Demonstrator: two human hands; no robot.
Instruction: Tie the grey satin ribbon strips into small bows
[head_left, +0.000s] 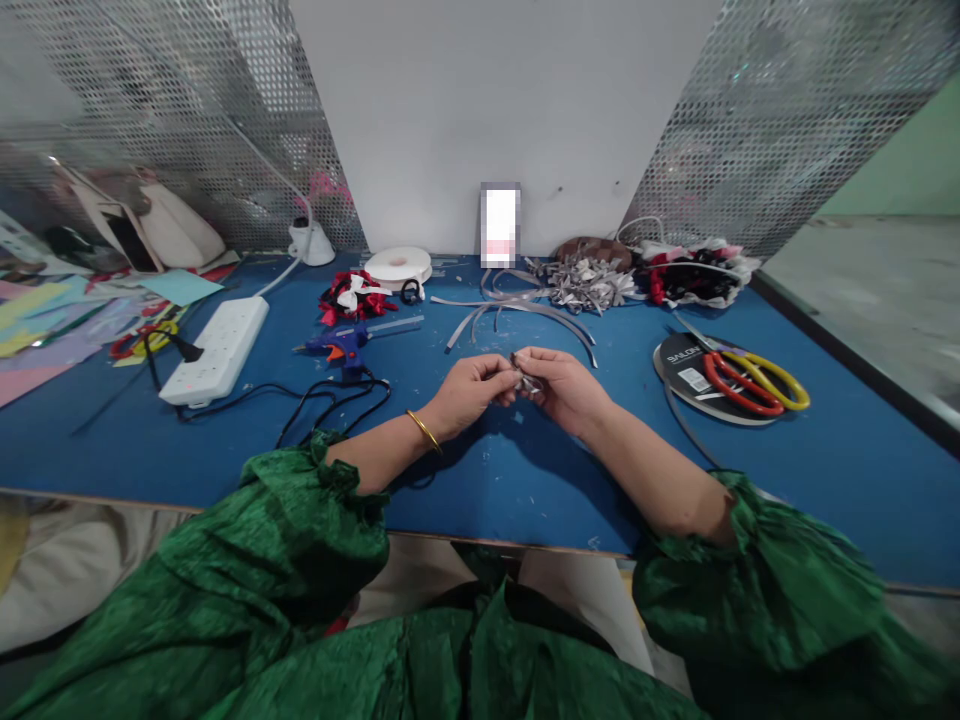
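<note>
My left hand (472,395) and my right hand (566,387) meet over the middle of the blue table. Between their fingertips is a small grey ribbon piece (530,383), pinched from both sides; the fingers cover much of it, so its exact shape is hard to make out. Just beyond my hands lie loose grey ribbon strips (525,305), some curving. A heap of grey ribbon bows (592,284) sits behind them to the right. Left of my hands rests a blue glue gun (346,343) with a clear glue stick in its back end.
Scissors with red and yellow handles (750,380) lie on a black ribbon spool (686,365) at right. A white power strip (217,350), black cable, white ribbon roll (399,265), red-black bows (352,297) and coloured paper (52,330) are leftward. A phone (500,225) stands at the back.
</note>
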